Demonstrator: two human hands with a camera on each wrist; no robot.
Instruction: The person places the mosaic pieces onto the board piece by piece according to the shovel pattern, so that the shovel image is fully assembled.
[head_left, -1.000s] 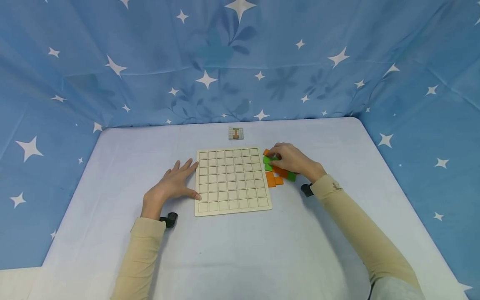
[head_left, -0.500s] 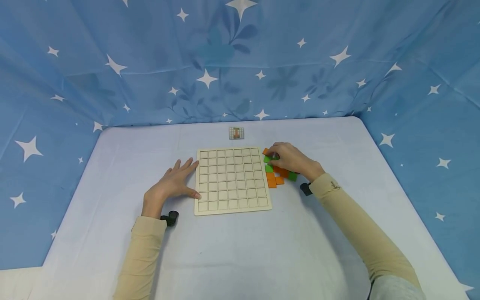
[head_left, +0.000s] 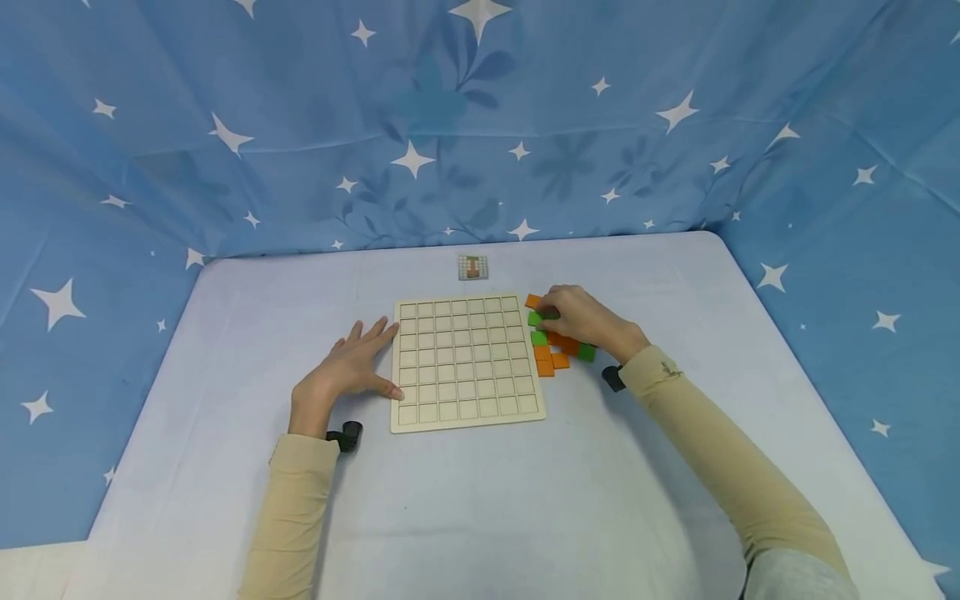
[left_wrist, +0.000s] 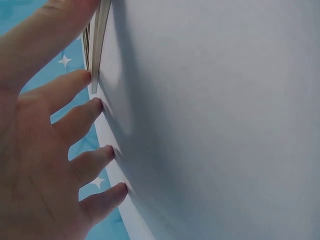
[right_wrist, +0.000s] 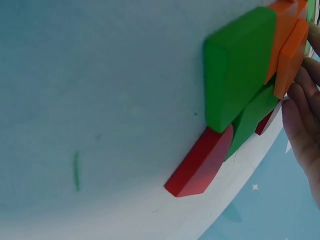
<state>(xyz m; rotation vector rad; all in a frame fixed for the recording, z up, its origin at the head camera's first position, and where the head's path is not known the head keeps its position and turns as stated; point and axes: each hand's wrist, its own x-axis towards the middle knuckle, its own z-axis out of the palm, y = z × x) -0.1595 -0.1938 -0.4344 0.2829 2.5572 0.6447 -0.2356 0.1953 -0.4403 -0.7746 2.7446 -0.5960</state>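
In the middle of the head view we see the pale gridded board [head_left: 467, 360] flat on the white tabletop [head_left: 465, 500], with the left hand [head_left: 351, 364] at its left edge and the right hand [head_left: 581, 317] just beyond its right edge. The left hand is spread wide, its thumb reaching over the board's rim near the lower left corner and its index fingertip at the same edge higher up. The right hand bends over a cluster of coloured pieces; we cannot tell whether it pinches any of them, since it covers its own grip. Around it we make out an orange tile [head_left: 533, 301] at the cluster's upper end, 2 bright green pieces [head_left: 539, 338] beside the board, 3 orange tiles [head_left: 560, 361] lower down and a darker green block [head_left: 587, 352] below the wrist. A small patterned card [head_left: 473, 267] lies above the board, near the starry blue curtain [head_left: 300, 192]. The left wrist view gives us the palm, hidden from the head camera, and the board edge-on at upper left. The right wrist view adds the pieces' thickness and, low in the frame, a red piece [right_wrist: 200, 165] touching the big green block's lower corner; from the head we catch only a sliver of red. At that frame's right edge, fingers lie just beside an upper orange piece [right_wrist: 291, 60].
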